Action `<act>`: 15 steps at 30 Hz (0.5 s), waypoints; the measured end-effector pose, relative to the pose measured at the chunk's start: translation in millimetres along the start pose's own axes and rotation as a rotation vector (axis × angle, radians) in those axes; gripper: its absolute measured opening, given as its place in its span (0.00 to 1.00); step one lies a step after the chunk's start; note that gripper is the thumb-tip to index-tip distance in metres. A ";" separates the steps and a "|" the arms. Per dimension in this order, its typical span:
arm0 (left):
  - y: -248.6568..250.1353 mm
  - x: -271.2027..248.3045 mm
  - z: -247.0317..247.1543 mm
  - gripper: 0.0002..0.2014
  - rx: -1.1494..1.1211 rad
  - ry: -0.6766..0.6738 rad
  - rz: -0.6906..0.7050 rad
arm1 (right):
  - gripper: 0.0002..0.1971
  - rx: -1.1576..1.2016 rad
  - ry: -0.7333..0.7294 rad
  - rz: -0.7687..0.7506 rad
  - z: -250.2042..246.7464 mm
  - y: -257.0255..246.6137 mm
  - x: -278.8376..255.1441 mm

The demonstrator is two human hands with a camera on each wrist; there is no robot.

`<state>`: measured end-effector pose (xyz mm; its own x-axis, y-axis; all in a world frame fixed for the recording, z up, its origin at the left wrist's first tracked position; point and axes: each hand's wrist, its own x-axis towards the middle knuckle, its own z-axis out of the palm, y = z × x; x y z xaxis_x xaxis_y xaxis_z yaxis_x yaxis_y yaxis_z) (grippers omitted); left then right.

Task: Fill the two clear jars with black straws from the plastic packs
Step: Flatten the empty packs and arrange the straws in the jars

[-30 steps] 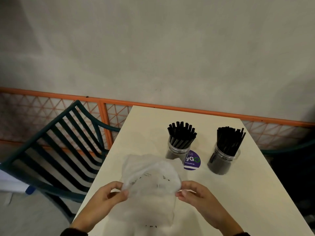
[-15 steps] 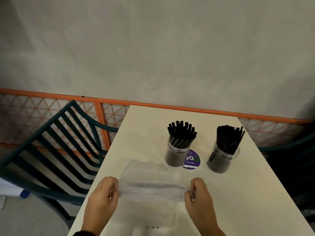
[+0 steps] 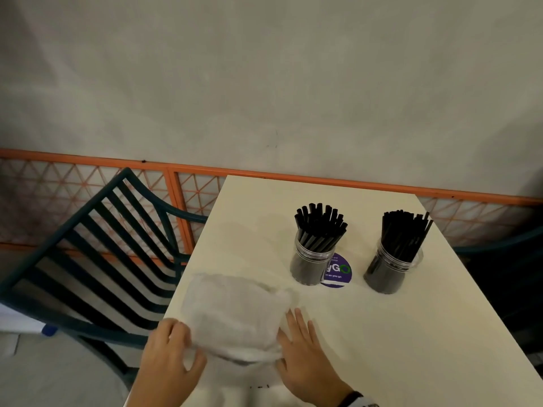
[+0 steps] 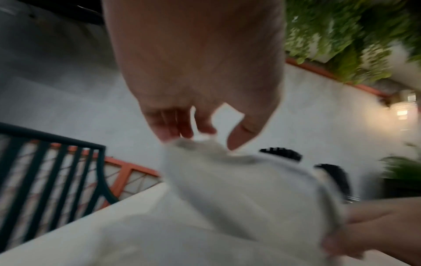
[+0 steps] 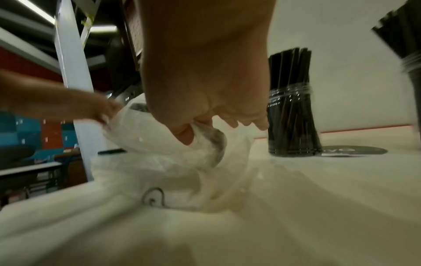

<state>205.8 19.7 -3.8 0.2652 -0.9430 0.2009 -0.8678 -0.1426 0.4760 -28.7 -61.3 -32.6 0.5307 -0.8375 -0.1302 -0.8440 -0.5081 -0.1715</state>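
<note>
Cream bench [image 3: 382, 333] carries all. Empty plastic pack [image 3: 235, 315] at near edge, folded over, pinched by left hand [image 3: 169, 359] and right hand [image 3: 302, 362]. Both clear jars [image 3: 311, 264] [image 3: 388, 273] behind, crammed with black straws [image 3: 320, 227]: filling judged complete, tidying left.

Both hands low at the near edge of the surface [image 3: 382, 333]. Left hand [image 3: 172, 359]: fingers curled over, thumb opposite, pinching the plastic pack [image 3: 235, 315] at its left side. Right hand [image 3: 302, 351]: fingers straight & spread fwd, thumb tucked in the pack's right fold.
</note>
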 end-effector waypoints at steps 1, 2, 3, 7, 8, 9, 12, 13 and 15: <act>15.4 1.6 -0.3 0.11 0.042 0.089 0.053 | 0.30 -0.035 -0.034 0.045 6.7 0.4 1.2; 32.9 3.7 -0.3 0.12 0.058 0.122 0.118 | 0.29 -0.057 -0.027 0.058 17.1 2.1 3.0; 43.3 5.2 8.0 0.14 0.081 0.139 0.211 | 0.29 -0.065 -0.020 0.064 26.3 3.9 3.8; 32.1 13.0 64.9 0.30 0.280 -0.143 0.221 | 0.24 -0.105 0.049 0.118 45.5 15.2 3.2; 20.9 15.1 78.1 0.32 0.299 -0.225 0.173 | 0.24 -0.094 0.045 0.116 47.5 17.6 1.1; 9.2 15.8 91.0 0.34 0.298 -0.280 0.149 | 0.25 -0.100 0.068 0.114 46.3 18.4 -1.9; -7.9 14.0 113.3 0.33 0.302 -0.374 0.160 | 0.28 -0.007 0.259 0.051 33.3 20.9 -4.2; -8.4 12.9 117.1 0.33 0.307 -0.403 0.168 | 0.27 0.076 0.381 0.032 23.3 13.9 -4.0; -8.7 13.4 121.2 0.34 0.296 -0.438 0.152 | 0.24 0.183 0.517 -0.022 8.1 -7.8 2.7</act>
<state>166.0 -28.1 -108.9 -0.0171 -0.9875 -0.1565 -0.9806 -0.0140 0.1954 -20.0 -58.0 -39.6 0.4021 -0.8402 0.3639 -0.7814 -0.5221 -0.3419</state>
